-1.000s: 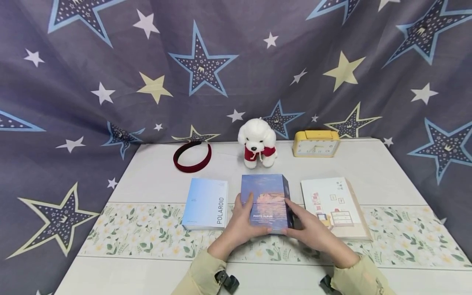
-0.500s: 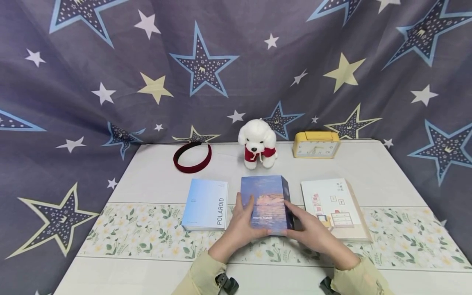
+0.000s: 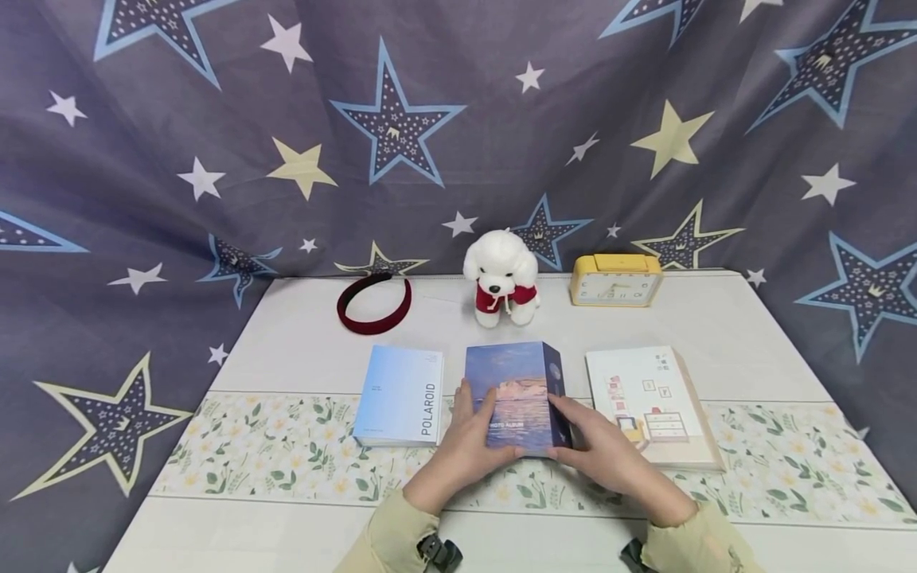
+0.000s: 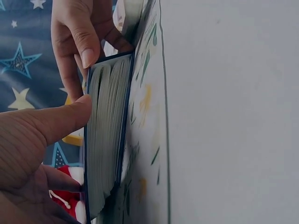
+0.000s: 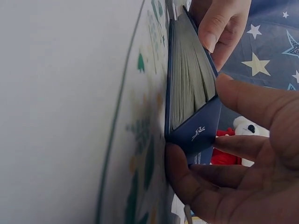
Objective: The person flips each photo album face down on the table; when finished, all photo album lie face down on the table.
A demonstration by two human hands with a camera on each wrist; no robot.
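Note:
A thick photo album [image 3: 517, 390] with a seascape cover lies between my hands, its dark spine towards the right. My left hand [image 3: 467, 434] holds its left side, fingertips on the cover and left edge, thumb [image 4: 70, 114] at the near edge of the top cover. My right hand [image 3: 605, 446] grips the spine side. In the right wrist view, its thumb [image 5: 243, 95] touches the top cover's corner and its fingers reach the spine and lower corner. The page edges [image 4: 108, 112] show between the covers and lean. The left fingertips' undersides are hidden.
A blue Polaroid album [image 3: 401, 394] lies to the left and a white illustrated album [image 3: 655, 406] to the right. Behind stand a white plush dog [image 3: 500, 274] and a yellow clock [image 3: 616, 280], with a dark red headband [image 3: 372, 326] at the back left. A starry curtain hangs beyond.
The album's top cover has shifted slightly left, and more of its dark spine shows. My left fingers have moved slightly with it; the right hand stays at the spine.

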